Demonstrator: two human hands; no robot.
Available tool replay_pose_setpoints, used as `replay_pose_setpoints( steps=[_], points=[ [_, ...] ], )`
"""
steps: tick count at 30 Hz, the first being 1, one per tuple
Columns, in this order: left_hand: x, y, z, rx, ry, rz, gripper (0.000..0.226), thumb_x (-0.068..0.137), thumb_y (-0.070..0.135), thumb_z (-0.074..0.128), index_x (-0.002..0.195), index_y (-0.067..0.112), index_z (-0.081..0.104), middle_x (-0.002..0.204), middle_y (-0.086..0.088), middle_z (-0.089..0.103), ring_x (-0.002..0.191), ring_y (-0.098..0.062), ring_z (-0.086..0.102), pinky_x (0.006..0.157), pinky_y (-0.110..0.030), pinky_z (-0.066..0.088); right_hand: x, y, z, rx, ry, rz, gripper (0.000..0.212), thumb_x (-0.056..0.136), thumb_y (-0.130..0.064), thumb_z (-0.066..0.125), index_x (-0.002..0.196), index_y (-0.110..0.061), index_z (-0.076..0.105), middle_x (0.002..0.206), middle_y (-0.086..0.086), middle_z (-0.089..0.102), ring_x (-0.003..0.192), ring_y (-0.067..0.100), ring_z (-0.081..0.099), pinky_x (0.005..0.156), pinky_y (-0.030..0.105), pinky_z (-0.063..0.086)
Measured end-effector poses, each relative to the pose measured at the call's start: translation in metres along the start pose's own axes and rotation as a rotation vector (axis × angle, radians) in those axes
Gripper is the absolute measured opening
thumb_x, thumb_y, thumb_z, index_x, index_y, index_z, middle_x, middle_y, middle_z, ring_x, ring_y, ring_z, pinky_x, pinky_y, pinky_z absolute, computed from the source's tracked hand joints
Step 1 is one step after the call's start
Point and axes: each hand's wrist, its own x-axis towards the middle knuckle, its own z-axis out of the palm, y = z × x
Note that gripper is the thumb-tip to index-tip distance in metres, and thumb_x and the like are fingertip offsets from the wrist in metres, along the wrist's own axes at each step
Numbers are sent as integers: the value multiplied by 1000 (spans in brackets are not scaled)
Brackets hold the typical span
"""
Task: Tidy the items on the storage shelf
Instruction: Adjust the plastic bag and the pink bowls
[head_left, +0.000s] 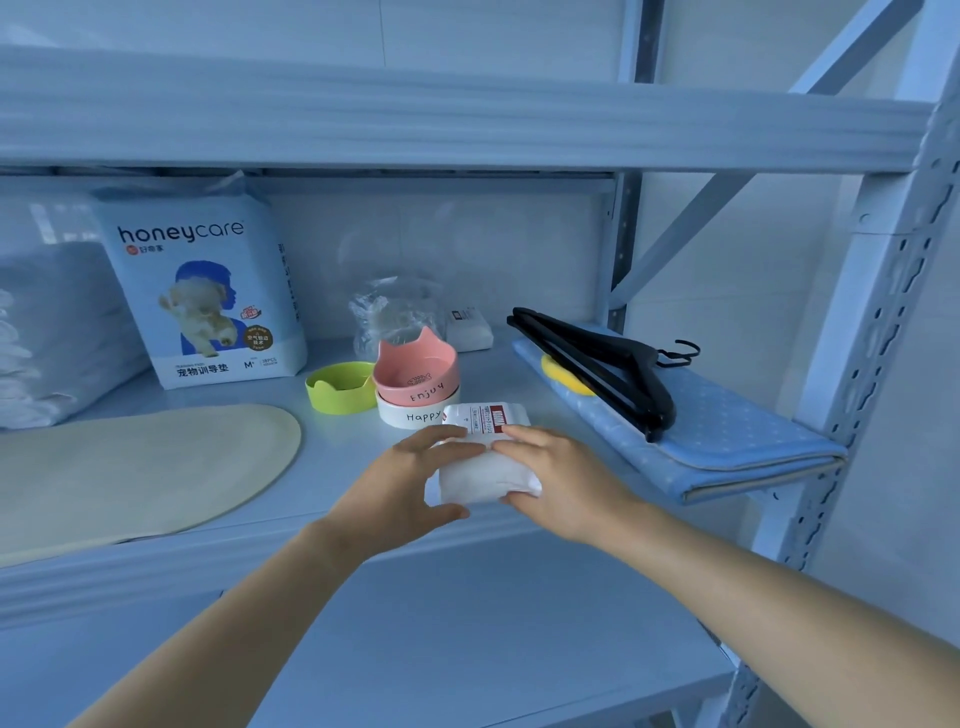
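Note:
A white soft packet (485, 467) with a red label lies near the front of the middle shelf board (337, 467). My left hand (410, 480) grips its left side, thumb under and fingers over the top. My right hand (550, 478) grips its right side in the same way. Just behind the packet stand a pink cat-ear bowl (415, 371) stacked on a white bowl (410, 413) marked "Happy", with a green bowl (340, 387) to their left.
A honeycare pad bag (202, 291) and stacked white pads (47, 332) stand at the back left, a beige mat (130, 467) lies front left. Black hangers (597, 364) rest on a folded blue mat (727, 431) at right. A clear plastic bag (389, 312) and a second white packet (470, 330) sit behind.

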Motion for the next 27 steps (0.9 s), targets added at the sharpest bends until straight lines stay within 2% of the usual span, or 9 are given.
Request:
replay_pose_setpoints(
  steps=[3, 5, 8, 13, 15, 17, 23, 25, 27],
  points=[
    [-3, -1, -4, 77, 13, 16, 67, 74, 24, 77, 133, 36, 48, 139, 14, 43, 123, -7, 46, 94, -20, 41, -1, -4, -4, 23, 32, 26, 41, 80, -25, 69, 119, -12, 60, 136, 5, 52, 122, 22, 50, 99, 29, 40],
    [-3, 1, -7, 61, 59, 43, 63, 75, 22, 76, 131, 35, 49, 137, 13, 47, 120, -9, 49, 92, -19, 42, -1, -8, -10, 52, 50, 41, 36, 79, -23, 70, 112, -11, 63, 127, 4, 58, 114, 24, 55, 93, 34, 46],
    [3, 7, -12, 8, 105, 104, 57, 77, 19, 74, 128, 32, 54, 131, 12, 53, 113, -10, 53, 90, -17, 42, 0, -12, -20, 89, 90, 65, 30, 78, -19, 69, 107, -14, 65, 116, 0, 64, 105, 23, 59, 83, 30, 47],
    [15, 16, -27, 19, 199, 198, 52, 80, 17, 71, 128, 31, 55, 130, 10, 54, 112, -9, 53, 86, -19, 45, 4, -16, -42, 87, 232, 89, 35, 77, -11, 69, 111, -14, 67, 122, 1, 64, 111, 20, 59, 92, 26, 45],
    [23, 18, -34, 21, 246, 225, 52, 80, 18, 72, 128, 30, 55, 130, 9, 54, 112, -9, 53, 88, -21, 46, 8, -16, -53, 81, 290, 53, 32, 74, -7, 69, 106, -12, 68, 117, 2, 67, 106, 22, 61, 89, 30, 49],
    [31, 20, -40, 22, 280, 243, 53, 80, 19, 72, 128, 32, 53, 130, 11, 54, 112, -5, 51, 88, -15, 41, 13, -14, -64, 59, 330, 39, 31, 73, -6, 69, 104, -12, 69, 115, 2, 67, 102, 23, 62, 84, 31, 51],
    [56, 0, -46, -18, 304, 182, 58, 86, 21, 65, 137, 31, 39, 127, 27, 37, 113, 0, 43, 90, -11, 37, 47, 1, -74, 29, 378, 32, 34, 75, -7, 69, 108, -14, 69, 117, 0, 67, 104, 22, 63, 84, 24, 46],
    [68, -8, -46, -37, 289, 158, 57, 88, 22, 62, 139, 30, 37, 130, 24, 37, 113, -1, 44, 92, -14, 41, 63, 9, -74, 33, 376, 23, 33, 75, -6, 68, 108, -12, 69, 114, 1, 68, 100, 24, 63, 82, 29, 50],
    [82, -15, -46, -43, 269, 149, 56, 89, 22, 60, 140, 28, 36, 136, 17, 39, 115, -3, 45, 92, -17, 42, 79, 19, -74, 37, 342, 14, 28, 75, -5, 67, 102, -12, 70, 100, -1, 70, 87, 22, 61, 72, 30, 49]
  ],
)
